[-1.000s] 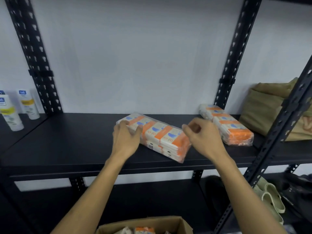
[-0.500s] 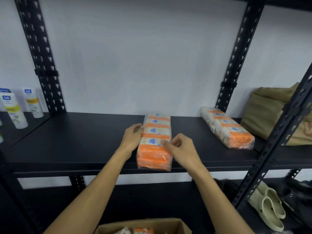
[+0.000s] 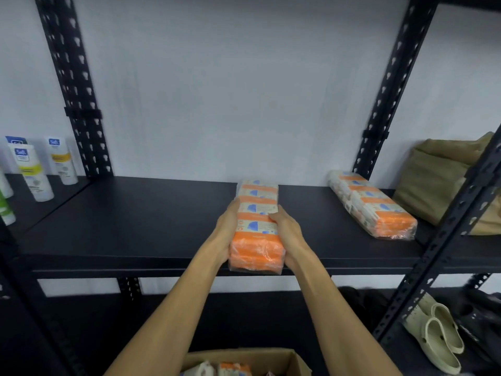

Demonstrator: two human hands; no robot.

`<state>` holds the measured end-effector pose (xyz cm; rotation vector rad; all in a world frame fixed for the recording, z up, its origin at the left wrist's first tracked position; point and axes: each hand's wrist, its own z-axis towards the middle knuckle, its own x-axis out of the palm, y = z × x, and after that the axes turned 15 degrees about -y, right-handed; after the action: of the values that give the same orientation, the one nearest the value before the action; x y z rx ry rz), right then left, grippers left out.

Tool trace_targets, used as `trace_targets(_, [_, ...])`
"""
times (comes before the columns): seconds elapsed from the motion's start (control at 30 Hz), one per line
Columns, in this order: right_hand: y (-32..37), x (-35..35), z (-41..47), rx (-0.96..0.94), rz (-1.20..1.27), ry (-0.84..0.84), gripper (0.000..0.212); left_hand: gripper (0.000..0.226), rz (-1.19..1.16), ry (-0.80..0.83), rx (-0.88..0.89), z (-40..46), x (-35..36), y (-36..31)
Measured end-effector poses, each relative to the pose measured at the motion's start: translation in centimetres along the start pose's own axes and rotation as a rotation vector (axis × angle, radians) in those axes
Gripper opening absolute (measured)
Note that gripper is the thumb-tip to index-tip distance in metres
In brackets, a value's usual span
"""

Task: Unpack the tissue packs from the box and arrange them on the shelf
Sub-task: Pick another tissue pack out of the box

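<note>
On the black shelf [image 3: 135, 226], your left hand [image 3: 226, 226] and right hand [image 3: 288, 232] clasp the tissue pack [image 3: 257, 226] between them, its long axis pointing toward the wall.

Tissue pack [image 3: 257, 226]: glossy, crinkled clear plastic wrap
Shelf [image 3: 135, 226]: matt black metal
Box [image 3: 295, 359]: plain brown cardboard

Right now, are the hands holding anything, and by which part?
Yes. Both hands hold the middle tissue pack by its long sides: left hand on its left side, right hand on its right. It rests on the shelf.
</note>
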<state>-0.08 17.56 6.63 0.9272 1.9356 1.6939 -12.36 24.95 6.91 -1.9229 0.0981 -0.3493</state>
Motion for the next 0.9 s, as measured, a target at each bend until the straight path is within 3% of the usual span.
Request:
trace_targets(0.1, [0.0,-0.5,-0.2,0.003,-0.022,0.040,0.029,0.050,0.091,0.002,0.052,-0.1,-0.1,0.3])
trace_targets(0.23, [0.8,-1.7,0.1,0.006,-0.174,0.080,0.026,0.067,0.242,0.095,0.116,-0.5,-1.7,-0.4])
trace_targets(0.37, [2.1,-2.1,1.8,-0.102,-0.255,-0.068,0.024,0.077,0.362,-0.009,0.230,0.3,-2.1,-2.3])
trace_targets(0.47, [2.7,-1.0,2.5,-0.103,-0.229,-0.112,0.037,0.053,0.383,-0.023,0.310,0.3,-1.0,-3.4])
trace_targets(0.53, [2.7,-0.1,3.2,-0.050,-0.174,-0.081,0.050,0.047,0.356,0.014,0.263,0.4,0.1,-3.5])
trace_targets(0.67, [2.0,1.0,3.4,-0.021,-0.164,0.034,0.032,0.030,0.345,0.025,0.246,1.7,1.1,-2.0])
trace_targets(0.9, [2.6,0.4,4.2,-0.062,-0.320,0.121,0.031,0.045,0.391,0.046,0.181,3.9,0.2,-1.8])
